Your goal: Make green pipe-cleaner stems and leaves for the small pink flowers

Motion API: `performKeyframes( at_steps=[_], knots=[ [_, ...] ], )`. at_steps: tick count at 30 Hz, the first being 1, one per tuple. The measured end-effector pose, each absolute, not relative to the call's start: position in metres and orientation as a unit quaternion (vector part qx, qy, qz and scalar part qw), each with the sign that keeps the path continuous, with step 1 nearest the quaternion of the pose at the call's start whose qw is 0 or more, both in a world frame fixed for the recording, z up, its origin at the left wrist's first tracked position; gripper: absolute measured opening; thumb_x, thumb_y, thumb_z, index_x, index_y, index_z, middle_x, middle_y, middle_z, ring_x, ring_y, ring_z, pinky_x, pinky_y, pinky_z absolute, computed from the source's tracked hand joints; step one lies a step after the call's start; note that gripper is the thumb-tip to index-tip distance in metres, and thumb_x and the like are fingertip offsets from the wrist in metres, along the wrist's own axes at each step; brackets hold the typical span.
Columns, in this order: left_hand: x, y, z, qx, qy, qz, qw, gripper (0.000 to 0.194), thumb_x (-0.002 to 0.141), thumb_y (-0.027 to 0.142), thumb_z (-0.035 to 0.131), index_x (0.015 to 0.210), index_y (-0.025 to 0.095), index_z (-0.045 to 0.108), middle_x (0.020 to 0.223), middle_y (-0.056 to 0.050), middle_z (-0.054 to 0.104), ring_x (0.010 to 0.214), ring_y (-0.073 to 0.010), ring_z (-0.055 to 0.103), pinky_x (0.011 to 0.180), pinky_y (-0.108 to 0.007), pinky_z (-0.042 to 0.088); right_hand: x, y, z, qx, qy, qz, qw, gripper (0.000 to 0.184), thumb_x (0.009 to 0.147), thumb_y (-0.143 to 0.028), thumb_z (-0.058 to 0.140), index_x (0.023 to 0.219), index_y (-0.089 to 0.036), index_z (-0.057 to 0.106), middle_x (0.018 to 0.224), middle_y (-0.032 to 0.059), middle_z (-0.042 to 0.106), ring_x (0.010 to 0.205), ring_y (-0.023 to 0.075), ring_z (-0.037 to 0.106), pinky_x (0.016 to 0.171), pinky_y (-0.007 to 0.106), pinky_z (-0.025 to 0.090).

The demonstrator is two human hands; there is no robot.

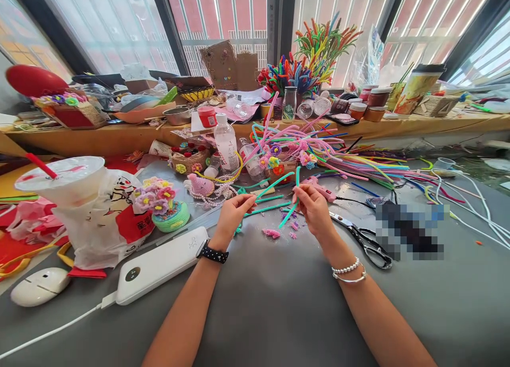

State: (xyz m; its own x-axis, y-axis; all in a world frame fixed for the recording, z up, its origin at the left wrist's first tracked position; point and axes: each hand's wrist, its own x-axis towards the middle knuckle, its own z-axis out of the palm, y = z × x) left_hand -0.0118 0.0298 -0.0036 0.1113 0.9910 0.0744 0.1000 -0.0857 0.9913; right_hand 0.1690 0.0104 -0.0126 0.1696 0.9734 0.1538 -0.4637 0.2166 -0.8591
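My left hand [235,214] is closed in a pinch on a mint-green pipe cleaner [275,185], which slants up to the right from the fingertips. Between the thumb and fingers of my right hand [313,206] is another mint-green pipe cleaner [288,216], its two ends sticking out above and below the grip. The hands are apart, over the grey table. More green pipe cleaner pieces [268,209] lie between them, beside pink fuzzy scraps [271,233]. Black-handled scissors [364,242] rest right of my right hand, and a pink glue gun [320,188] lies just behind it.
A white power bank [163,265], a bagged drink cup [87,207] and a fuzzy flower pot [170,214] stand at left. Behind the hands are a plastic bottle [226,144] and a heap of pipe cleaners [342,157]. White cables [480,202] curl at right.
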Motion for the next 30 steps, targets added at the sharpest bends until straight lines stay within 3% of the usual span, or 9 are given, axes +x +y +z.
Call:
performKeyframes(
  at_steps=[8, 15, 19, 25, 30],
  knots=[
    [-0.004, 0.021, 0.003, 0.606, 0.459, 0.412, 0.502, 0.022, 0.066, 0.030, 0.058, 0.079, 0.014, 0.066, 0.062, 0.000, 0.059, 0.059, -0.0103, 0.050, 0.060, -0.021, 0.041, 0.156, 0.002, -0.021, -0.468, -0.597, 0.308, 0.575, 0.014, 0.071, -0.031, 0.057, 0.078, -0.019, 0.055, 0.058, -0.0020, 0.054, 0.048, 0.0104, 0.051, 0.046, 0.021, 0.043],
    [-0.005, 0.017, 0.009, 0.623, 0.402, 0.375, 0.557, 0.026, 0.070, 0.023, 0.052, 0.093, 0.018, 0.065, 0.062, 0.001, 0.057, 0.060, -0.0096, 0.046, 0.062, -0.020, 0.039, 0.154, 0.003, -0.020, -0.429, -0.607, 0.335, 0.579, 0.017, 0.073, -0.028, 0.054, 0.087, -0.019, 0.056, 0.074, 0.0017, 0.060, 0.060, 0.0134, 0.057, 0.058, 0.025, 0.047],
    [-0.006, 0.017, 0.007, 0.627, 0.387, 0.373, 0.564, 0.026, 0.071, 0.025, 0.051, 0.093, 0.019, 0.065, 0.061, 0.000, 0.056, 0.060, -0.0104, 0.046, 0.061, -0.021, 0.038, 0.153, 0.000, -0.017, -0.415, -0.573, 0.364, 0.606, 0.018, 0.069, -0.028, 0.058, 0.085, -0.022, 0.057, 0.069, -0.0008, 0.060, 0.054, 0.0123, 0.056, 0.054, 0.024, 0.047],
    [-0.006, 0.018, 0.005, 0.577, 0.360, 0.367, 0.635, 0.026, 0.069, 0.025, 0.054, 0.090, 0.016, 0.066, 0.057, 0.001, 0.052, 0.054, -0.0085, 0.040, 0.057, -0.022, 0.036, 0.154, -0.004, -0.012, -0.468, -0.618, 0.250, 0.580, 0.008, 0.071, -0.029, 0.057, 0.073, -0.021, 0.059, 0.067, -0.0001, 0.057, 0.057, 0.0129, 0.050, 0.051, 0.024, 0.040],
    [-0.009, 0.017, 0.006, 0.511, 0.333, 0.369, 0.702, 0.025, 0.071, 0.022, 0.052, 0.089, 0.013, 0.066, 0.052, 0.003, 0.043, 0.050, -0.0064, 0.034, 0.059, -0.022, 0.036, 0.156, -0.006, -0.006, -0.488, -0.674, 0.105, 0.544, 0.005, 0.070, -0.026, 0.060, 0.068, -0.022, 0.061, 0.091, 0.0032, 0.057, 0.084, 0.0190, 0.048, 0.075, 0.033, 0.036]
  ],
)
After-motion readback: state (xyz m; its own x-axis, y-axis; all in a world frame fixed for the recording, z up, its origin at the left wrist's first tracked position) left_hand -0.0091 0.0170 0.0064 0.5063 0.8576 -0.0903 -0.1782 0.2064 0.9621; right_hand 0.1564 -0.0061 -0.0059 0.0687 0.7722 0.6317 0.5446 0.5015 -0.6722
